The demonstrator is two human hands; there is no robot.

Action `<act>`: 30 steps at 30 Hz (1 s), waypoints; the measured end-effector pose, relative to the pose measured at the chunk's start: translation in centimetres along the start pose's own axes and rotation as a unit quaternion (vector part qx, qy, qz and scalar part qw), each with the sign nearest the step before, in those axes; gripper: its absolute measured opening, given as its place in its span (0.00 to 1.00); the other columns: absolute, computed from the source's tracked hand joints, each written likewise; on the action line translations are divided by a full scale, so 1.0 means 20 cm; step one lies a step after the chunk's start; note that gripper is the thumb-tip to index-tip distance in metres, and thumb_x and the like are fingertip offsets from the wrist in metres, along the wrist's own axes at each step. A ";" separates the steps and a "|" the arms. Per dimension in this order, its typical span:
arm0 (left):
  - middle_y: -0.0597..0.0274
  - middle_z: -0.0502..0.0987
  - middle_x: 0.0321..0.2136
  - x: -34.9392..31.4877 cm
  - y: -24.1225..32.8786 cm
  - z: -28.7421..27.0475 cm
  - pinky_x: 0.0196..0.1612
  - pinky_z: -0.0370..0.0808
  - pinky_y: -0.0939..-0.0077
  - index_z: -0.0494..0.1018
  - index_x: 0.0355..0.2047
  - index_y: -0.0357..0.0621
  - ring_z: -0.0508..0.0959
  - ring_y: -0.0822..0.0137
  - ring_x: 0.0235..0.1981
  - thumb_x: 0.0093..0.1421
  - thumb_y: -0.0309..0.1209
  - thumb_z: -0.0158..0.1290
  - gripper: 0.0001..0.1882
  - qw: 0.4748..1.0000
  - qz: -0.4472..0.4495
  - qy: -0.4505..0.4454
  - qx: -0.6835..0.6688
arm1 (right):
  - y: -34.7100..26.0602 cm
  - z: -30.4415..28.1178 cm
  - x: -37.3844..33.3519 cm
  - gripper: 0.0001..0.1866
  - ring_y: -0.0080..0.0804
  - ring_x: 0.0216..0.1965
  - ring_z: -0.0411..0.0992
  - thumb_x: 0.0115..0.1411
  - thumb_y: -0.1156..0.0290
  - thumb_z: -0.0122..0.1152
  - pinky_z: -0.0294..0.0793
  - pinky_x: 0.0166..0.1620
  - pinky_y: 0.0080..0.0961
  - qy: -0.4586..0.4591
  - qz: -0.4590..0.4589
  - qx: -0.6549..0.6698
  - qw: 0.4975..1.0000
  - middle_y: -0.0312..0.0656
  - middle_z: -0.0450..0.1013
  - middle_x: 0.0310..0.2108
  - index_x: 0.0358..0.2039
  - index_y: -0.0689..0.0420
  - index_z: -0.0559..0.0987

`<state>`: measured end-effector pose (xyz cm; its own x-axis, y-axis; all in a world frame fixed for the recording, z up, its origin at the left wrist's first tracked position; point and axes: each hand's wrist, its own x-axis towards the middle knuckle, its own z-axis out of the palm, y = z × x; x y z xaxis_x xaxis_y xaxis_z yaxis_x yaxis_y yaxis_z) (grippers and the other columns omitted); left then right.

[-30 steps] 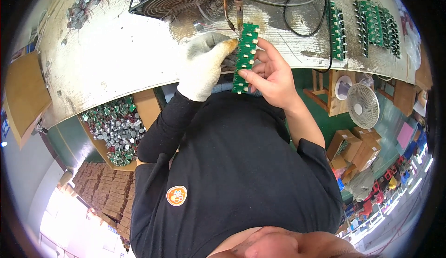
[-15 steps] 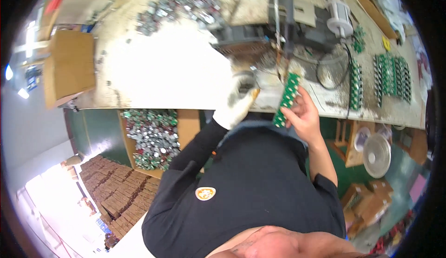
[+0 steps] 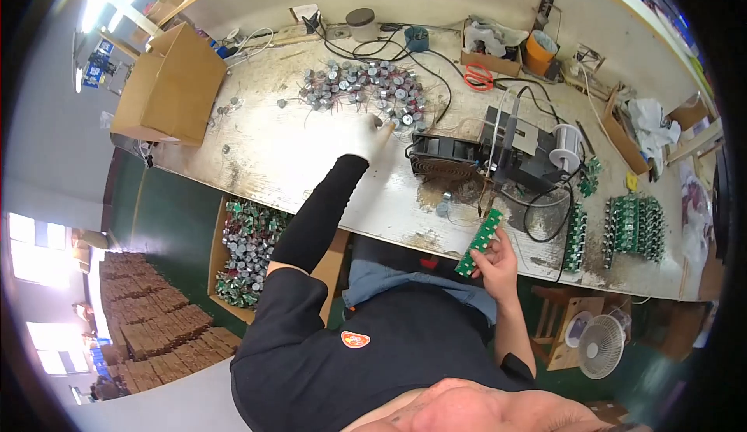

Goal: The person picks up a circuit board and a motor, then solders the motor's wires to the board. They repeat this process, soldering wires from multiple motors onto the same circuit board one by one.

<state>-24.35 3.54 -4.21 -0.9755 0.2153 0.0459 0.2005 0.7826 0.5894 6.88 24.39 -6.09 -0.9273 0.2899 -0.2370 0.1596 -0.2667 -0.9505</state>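
Observation:
My right hand (image 3: 498, 267) pinches a long green circuit board strip (image 3: 480, 244) between thumb and fingers, tilted over the table's front edge. The upright tip of a soldering iron (image 3: 484, 194) is just beyond the strip's far end. My left hand (image 3: 369, 138), in a white glove, reaches to the near edge of a heap of small round silver motors (image 3: 350, 82) with thin wires. Its fingertips are apart, close to the nearest motors, and I see nothing between them. One loose silver motor (image 3: 443, 205) stands on the table near the iron.
A black fan unit (image 3: 445, 158) and a solder wire spool (image 3: 566, 142) stand around the iron. Finished-looking board rows (image 3: 634, 230) lie at the right. A cardboard box (image 3: 173, 86) sits at the table's left. Red scissors (image 3: 478, 76) and loose cables lie at the back.
My left hand has moved from beside the iron, away and leftward to the motor heap. The right hand still holds the strip near the iron. The view has shifted, showing more of the table's back.

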 end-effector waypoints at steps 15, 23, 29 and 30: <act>0.46 0.78 0.23 -0.34 -0.19 -0.18 0.33 0.75 0.66 0.79 0.26 0.36 0.80 0.56 0.26 0.49 0.36 0.57 0.13 0.989 0.016 -0.130 0.060 | 0.02 -0.01 0.01 0.35 0.22 0.25 0.72 0.56 0.84 0.57 0.70 0.20 0.15 -0.007 -0.001 -0.004 1.000 0.46 0.72 0.37 0.61 0.64 0.54; 0.55 0.74 0.23 -0.44 -0.12 -0.39 0.32 0.73 0.71 0.72 0.31 0.35 0.74 0.63 0.25 0.53 0.33 0.59 0.13 0.998 -0.011 -0.057 -0.027 | -0.01 -0.01 0.03 0.35 0.21 0.24 0.71 0.56 0.83 0.58 0.70 0.19 0.15 -0.001 0.008 -0.010 1.000 0.46 0.71 0.36 0.62 0.66 0.53; 0.53 0.75 0.36 -0.39 -0.14 -0.26 0.42 0.74 0.63 0.75 0.38 0.43 0.75 0.51 0.39 0.45 0.24 0.55 0.16 0.943 0.283 -0.133 0.110 | -0.01 0.00 0.01 0.35 0.21 0.23 0.71 0.56 0.83 0.58 0.70 0.19 0.15 0.004 0.009 -0.019 1.000 0.46 0.71 0.36 0.62 0.66 0.53; 0.53 0.75 0.35 -0.40 -0.16 -0.24 0.41 0.74 0.63 0.75 0.37 0.43 0.76 0.51 0.38 0.46 0.25 0.55 0.15 0.949 0.272 -0.126 0.095 | -0.01 -0.01 0.00 0.35 0.21 0.23 0.71 0.56 0.83 0.58 0.70 0.19 0.15 0.010 0.006 -0.017 1.000 0.46 0.71 0.36 0.62 0.66 0.53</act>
<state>-17.64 -3.45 -2.66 -0.6750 0.7318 0.0935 0.7046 0.6018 0.3760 6.86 24.60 -5.87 -0.9179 0.3057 -0.2531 0.1835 -0.2385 -0.9536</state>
